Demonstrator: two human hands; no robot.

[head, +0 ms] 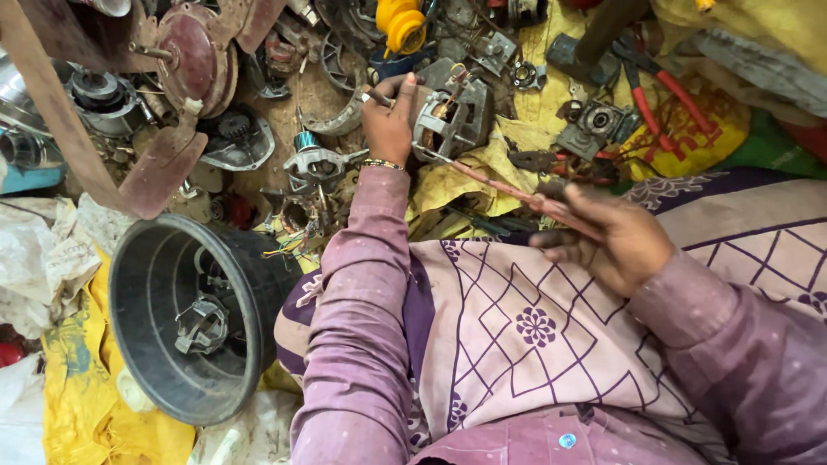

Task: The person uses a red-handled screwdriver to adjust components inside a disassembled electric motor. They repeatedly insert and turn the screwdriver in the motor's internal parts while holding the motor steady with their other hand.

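Two hands at a small motor among scrap parts.
The left hand (389,120) grips the grey motor (450,114) lying on the cluttered floor ahead; the right hand (608,241) closes around a thin reddish rod (508,191) whose tip touches the motor, beside red pliers (659,99) and a black tub (185,319).

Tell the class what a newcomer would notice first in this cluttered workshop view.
At top centre the left hand steadies a small grey motor while the right hand holds a thin reddish rod against it. A large black tub sits lower left, red-handled pliers upper right.
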